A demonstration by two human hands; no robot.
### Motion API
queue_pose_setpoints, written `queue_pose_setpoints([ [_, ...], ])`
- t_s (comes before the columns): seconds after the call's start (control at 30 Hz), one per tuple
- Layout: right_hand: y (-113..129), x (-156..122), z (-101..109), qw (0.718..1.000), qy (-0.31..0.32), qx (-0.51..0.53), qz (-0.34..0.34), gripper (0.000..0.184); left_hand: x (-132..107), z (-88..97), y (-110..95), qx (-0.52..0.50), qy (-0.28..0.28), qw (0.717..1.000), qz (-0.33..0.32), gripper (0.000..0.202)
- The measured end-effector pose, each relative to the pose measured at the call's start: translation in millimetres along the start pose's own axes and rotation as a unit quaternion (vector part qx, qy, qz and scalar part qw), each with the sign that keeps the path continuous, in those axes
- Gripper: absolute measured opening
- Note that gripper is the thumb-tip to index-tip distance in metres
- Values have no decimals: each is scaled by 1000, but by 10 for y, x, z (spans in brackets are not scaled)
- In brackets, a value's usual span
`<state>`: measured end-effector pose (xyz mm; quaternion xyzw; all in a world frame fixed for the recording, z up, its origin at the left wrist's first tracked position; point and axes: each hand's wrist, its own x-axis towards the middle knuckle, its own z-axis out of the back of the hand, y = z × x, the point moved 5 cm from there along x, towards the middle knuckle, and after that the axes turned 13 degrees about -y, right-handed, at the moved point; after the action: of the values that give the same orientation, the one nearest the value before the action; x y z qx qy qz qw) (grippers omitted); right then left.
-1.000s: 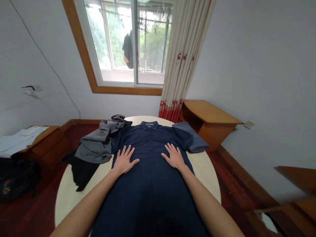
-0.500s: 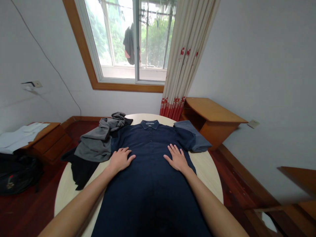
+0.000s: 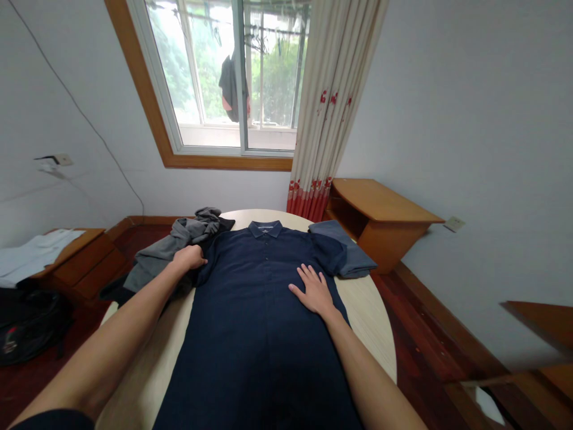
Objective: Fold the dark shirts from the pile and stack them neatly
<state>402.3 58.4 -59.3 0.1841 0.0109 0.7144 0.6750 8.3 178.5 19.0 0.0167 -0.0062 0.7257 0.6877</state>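
Observation:
A dark navy short-sleeved shirt (image 3: 264,310) lies spread front up, with its collar at the far end and its hem toward me. My right hand (image 3: 313,289) rests flat on the right side of its chest, fingers apart. At the outer edge of the left sleeve, my left hand (image 3: 190,258) is closed with the fingers curled under. It is against the heap of clothes there, and whether it grips the sleeve or the heap is hidden. A crumpled grey garment (image 3: 154,254) lies beside that hand, with black cloth (image 3: 111,291) under it.
The round pale table (image 3: 367,316) carries the clothes. A folded blue-grey garment (image 3: 329,230) lies partly under the right sleeve. Beyond stand a wooden desk (image 3: 385,203) and a curtain (image 3: 331,119). At left are a wooden cabinet (image 3: 96,257) and a black bag (image 3: 33,325).
My left hand has left the shirt's chest, moved outward and forward to the left sleeve, and closed. My right hand stays flat on the shirt. The view has shifted slightly.

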Motion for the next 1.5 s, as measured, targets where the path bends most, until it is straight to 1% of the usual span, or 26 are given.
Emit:
queue_pose_setpoints([
  [0.1, 3, 0, 15, 1000, 1, 7, 1, 76, 43, 115, -33, -10, -23, 1000, -7, 27],
  [0.17, 0, 5, 25, 1000, 2, 11, 2, 75, 69, 227, 13, -31, -37, 999, 7, 30],
  [0.27, -7, 13, 29, 1000, 4, 17, 2, 74, 96, 383, 181, -94, -55, 991, 81, 32],
  [0.3, -10, 13, 25, 1000, 5, 19, 2, 73, 98, 422, 235, -100, -57, 988, 102, 31],
  [0.33, -10, 10, 19, 1000, 5, 21, 2, 73, 96, 455, 274, -91, -56, 988, 110, 30],
  [0.43, 0, -11, 13, 1000, 0, 29, 1, 71, 79, 548, 296, -17, -59, 994, 89, 26],
  [0.5, 12, -12, 59, 999, -10, 42, 1, 67, 55, 608, 252, 16, -81, 993, 84, 28],
  [0.53, 13, 3, 115, 998, -24, 53, 1, 63, 43, 640, 203, 28, -104, 991, 78, 31],
  [0.57, 5, 33, 196, 997, -46, 65, 0, 58, 33, 669, 125, 44, -135, 988, 63, 34],
  [0.63, -60, 144, 424, 990, -111, 84, -13, 48, 19, 681, -115, 71, -194, 978, -5, 37],
  [0.67, -123, 222, 552, 985, -145, 84, -27, 45, 18, 650, -262, 75, -209, 974, -49, 36],
  [0.7, -207, 311, 672, 981, -173, 74, -48, 44, 25, 587, -410, 68, -206, 972, -91, 36],
  [0.77, -423, 505, 850, 974, -196, 28, -108, 44, 64, 388, -665, 32, -152, 976, -155, 37],
  [0.83, -665, 685, 925, 967, -176, -35, -179, 49, 129, 177, -828, -1, -97, 978, -183, 41],
  [0.9, -863, 827, 933, 959, -143, -88, -227, 56, 213, 0, -886, -13, -71, 980, -186, 46],
  [0.93, -929, 887, 926, 958, -126, -103, -235, 56, 257, -71, -882, -15, -65, 981, -180, 47],
  [1.0, -999, 991, 919, 962, -97, -105, -232, 43, 335, -192, -839, -17, -55, 984, -166, 50],
  [1.07, -1000, 1076, 956, 970, -76, -82, -218, 29, 392, -281, -789, -16, -49, 987, -154, 52],
  [1.13, -961, 1150, 1058, 974, -82, -62, -203, 24, 429, -348, -759, -9, -47, 988, -145, 55],
  [1.23, -894, 1230, 1265, 972, -141, -68, -174, 24, 453, -430, -756, 0, -47, 990, -135, 59],
  [1.3, -879, 1245, 1339, 968, -173, -88, -159, 28, 450, -481, -765, 0, -47, 991, -125, 63],
  [1.37, -890, 1232, 1310, 965, -167, -118, -164, 32, 437, -525, -776, -8, -43, 993, -112, 66],
  [1.43, -869, 1206, 1202, 960, -139, -156, -184, 33, 418, -554, -802, -25, -37, 995, -89, 69],
  [1.47, -808, 1201, 1133, 959, -132, -172, -183, 34, 407, -556, -834, -35, -39, 995, -81, 69],
  [1.5, -701, 1210, 1056, 960, -133, -182, -169, 35, 395, -551, -887, -45, -46, 995, -79, 70],
])
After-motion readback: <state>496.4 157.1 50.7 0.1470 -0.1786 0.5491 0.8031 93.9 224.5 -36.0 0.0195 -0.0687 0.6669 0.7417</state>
